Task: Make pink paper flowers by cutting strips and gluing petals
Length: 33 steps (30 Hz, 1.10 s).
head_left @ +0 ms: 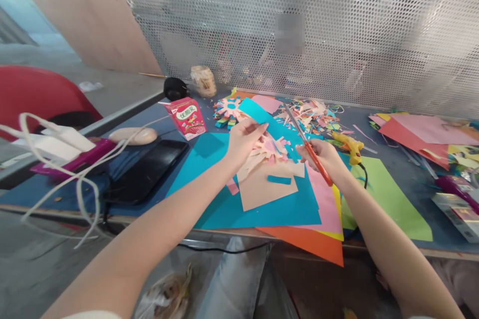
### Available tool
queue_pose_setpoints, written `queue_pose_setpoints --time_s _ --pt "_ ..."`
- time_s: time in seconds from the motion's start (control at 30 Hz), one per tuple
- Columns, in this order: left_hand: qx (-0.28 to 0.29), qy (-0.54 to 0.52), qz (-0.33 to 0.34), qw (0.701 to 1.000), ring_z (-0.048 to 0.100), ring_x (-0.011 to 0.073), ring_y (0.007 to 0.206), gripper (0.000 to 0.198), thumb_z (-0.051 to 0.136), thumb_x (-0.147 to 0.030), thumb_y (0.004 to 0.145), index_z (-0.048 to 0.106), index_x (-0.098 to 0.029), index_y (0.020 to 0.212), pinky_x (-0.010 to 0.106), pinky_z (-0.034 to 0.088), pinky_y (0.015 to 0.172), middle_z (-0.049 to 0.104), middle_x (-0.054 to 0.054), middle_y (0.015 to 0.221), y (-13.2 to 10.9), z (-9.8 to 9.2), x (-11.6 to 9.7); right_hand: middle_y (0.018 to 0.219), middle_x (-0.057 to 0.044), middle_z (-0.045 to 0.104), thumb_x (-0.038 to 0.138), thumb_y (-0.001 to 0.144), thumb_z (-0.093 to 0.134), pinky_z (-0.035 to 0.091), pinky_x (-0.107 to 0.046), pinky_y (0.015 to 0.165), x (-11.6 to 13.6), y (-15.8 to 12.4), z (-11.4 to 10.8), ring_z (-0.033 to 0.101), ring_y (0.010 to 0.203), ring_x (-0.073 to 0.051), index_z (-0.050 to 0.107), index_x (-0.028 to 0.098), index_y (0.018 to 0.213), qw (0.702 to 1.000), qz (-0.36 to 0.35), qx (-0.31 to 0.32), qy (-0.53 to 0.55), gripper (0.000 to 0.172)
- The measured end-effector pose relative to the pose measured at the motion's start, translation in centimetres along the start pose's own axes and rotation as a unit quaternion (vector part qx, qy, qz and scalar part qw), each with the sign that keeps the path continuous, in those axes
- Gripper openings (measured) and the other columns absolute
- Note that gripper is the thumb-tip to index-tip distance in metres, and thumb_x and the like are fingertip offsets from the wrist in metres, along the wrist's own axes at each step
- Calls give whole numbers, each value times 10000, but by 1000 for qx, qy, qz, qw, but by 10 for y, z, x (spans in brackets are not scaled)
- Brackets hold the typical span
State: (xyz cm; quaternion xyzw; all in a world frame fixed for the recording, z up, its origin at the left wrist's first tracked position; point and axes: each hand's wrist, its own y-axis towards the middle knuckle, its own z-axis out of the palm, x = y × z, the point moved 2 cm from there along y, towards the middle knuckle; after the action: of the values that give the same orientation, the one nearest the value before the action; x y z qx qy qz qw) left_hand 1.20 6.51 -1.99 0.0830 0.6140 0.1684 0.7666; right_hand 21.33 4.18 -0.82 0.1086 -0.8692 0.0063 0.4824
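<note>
A piece of blue paper (255, 110) is pinched between the thumb and fingers of my left hand (245, 138), above the middle of the table. Scissors (317, 163) with orange-red handles are gripped in my right hand (326, 155). Their blades point up and away, to the right of the blue paper and apart from my left hand. Beneath my hands lies a cut paper flower (270, 147) in pale pink, with fringed edges. It rests near a beige paper sheet (262, 194) that carries a small blue strip (279, 179). Large blue sheets (220, 214) lie underneath.
A yellow glue gun (350, 145) lies right of my right hand, near a green sheet (392, 199). Paper scraps (314, 114) pile up at the back. To the left are a pink drink carton (187, 118), a black phone (149, 172) and white cables (80, 177).
</note>
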Motion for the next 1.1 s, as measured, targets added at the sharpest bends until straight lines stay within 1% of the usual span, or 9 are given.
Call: queue_pose_setpoints --time_s 0.13,0.23,0.37,0.47,0.63,0.73,0.87,1.0,1.1 --pt "-38 -38 17 998 509 58 463 227 731 -280 597 540 -157 600 179 395 467 588 -32 529 6 -4 -2 487 37 493 673 627 594 234 -214 381 0 0 0 340 376 -51 473 181 643 1000 2 12 -20 508" --pt "-32 -52 -9 998 539 68 505 232 736 -275 584 536 -159 605 174 397 467 583 -31 544 5 -3 -2 424 70 403 683 635 575 224 -214 381 3 -2 1 308 353 -49 460 191 633 1000 10 20 0 505" --pt "10 -29 -34 999 544 78 492 228 705 -326 636 555 -154 617 191 407 462 600 -14 563 0 0 0 490 41 494 689 623 580 244 -216 382 5 -3 1 339 362 -52 469 187 659 1000 9 27 3 515" --pt "-5 -22 -17 1000 542 79 486 217 701 -322 638 561 -157 625 196 412 466 602 -16 560 0 -1 0 540 18 541 689 631 573 253 -218 388 3 -2 1 351 376 -54 482 178 673 999 11 35 -15 520" --pt "-36 -73 -8 997 573 92 562 201 729 -258 574 559 -158 616 187 420 477 591 -22 567 6 -3 -5 545 21 534 656 675 554 251 -217 403 2 -2 1 347 391 -53 476 178 664 998 4 46 -45 484" --pt "-66 -85 16 994 566 83 562 191 728 -251 575 564 -160 613 182 427 485 585 -29 565 9 -7 -9 555 19 538 649 693 533 281 -221 426 5 -3 -1 374 419 -65 479 180 670 996 1 58 -69 473" --pt "-100 -98 43 989 526 62 503 198 726 -277 591 563 -166 607 183 424 471 581 -38 562 13 -13 -11 559 4 536 667 696 502 297 -236 461 9 -4 -4 430 485 -100 492 178 652 985 -8 51 -165 492" --pt "-98 -113 34 988 556 79 557 223 744 -297 570 567 -167 612 180 429 462 562 -37 575 13 -13 -10 587 -14 564 661 697 498 323 -243 490 8 -4 -2 504 554 -141 498 178 669 978 -9 75 -195 484" --pt "-90 -113 21 989 566 88 581 217 749 -286 558 582 -160 618 182 437 458 558 -29 594 11 -11 -9 591 -22 570 648 706 492 339 -247 507 7 -5 1 529 581 -158 487 182 665 976 -16 91 -197 468"
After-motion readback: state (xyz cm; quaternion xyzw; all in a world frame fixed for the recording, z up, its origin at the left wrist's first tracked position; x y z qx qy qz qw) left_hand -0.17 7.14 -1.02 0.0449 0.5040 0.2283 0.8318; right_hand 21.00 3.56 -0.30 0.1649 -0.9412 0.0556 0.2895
